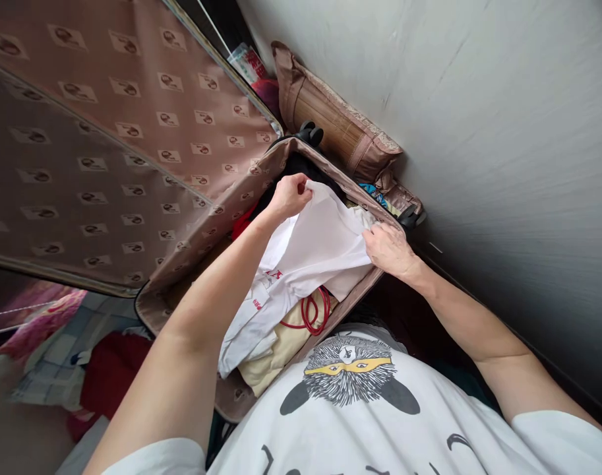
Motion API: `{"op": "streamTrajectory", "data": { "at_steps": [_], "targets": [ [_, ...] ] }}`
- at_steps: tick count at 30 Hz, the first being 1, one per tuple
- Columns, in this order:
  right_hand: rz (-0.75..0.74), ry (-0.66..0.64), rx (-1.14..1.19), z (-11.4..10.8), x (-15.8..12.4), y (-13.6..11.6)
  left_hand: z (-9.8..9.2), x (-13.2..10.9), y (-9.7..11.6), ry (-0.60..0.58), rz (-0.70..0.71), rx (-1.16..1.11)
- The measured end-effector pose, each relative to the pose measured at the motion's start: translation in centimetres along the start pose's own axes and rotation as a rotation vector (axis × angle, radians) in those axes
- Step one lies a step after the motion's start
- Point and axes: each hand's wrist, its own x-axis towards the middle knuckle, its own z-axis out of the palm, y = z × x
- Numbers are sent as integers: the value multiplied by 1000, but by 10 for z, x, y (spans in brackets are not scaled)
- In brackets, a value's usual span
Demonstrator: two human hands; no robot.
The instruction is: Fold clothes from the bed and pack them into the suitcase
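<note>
A white T-shirt [325, 231] with red print is spread between my two hands, over an open suitcase [155, 300]. My left hand [291, 196] pinches its upper edge near the case's far end. At the right rim my right hand [390, 249] has its fingers closed on the other side of the cloth. The lower part of the shirt lies across the packed clothes. Beneath it show a cream-coloured cloth [275, 356] and a looped red cord [314, 311]. Some red cloth [242, 223] peeks out beside my left forearm.
The suitcase lid [132, 125] stands raised at the left, its lining printed with small labels. A brown zipped bag [335, 119] leans along the grey wall [503, 132]. Dark wheels [310, 134] jut from the case. Folded fabrics [58, 349] lie at the lower left.
</note>
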Motion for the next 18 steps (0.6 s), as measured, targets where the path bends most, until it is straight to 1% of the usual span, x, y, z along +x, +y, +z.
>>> {"op": "streamTrajectory", "data": {
  "at_steps": [3,6,8,10,11,13,14,16,18],
  "targets": [
    [-161,-32,8,5,27,-11,-7,5,2,40,11,-17],
    [-294,-133,-23,13,42,-9,-6,9,3,55,6,-14],
    [-277,-224,-60,15,43,1,-5,11,3,64,-4,-18],
    [-183,-299,-94,15,38,12,-4,11,4,65,-13,-23],
    [-132,-314,-107,14,35,16,-4,10,5,62,-19,-24],
    [-83,-287,-120,10,32,18,-4,9,7,48,-30,-24],
    [-96,-247,-122,9,31,16,-4,9,8,44,-34,-24],
    [-168,-167,-107,7,33,7,-3,8,9,35,-39,-23],
    [-249,-157,-71,7,38,-1,-2,8,10,26,-35,-26]
  ]
}}
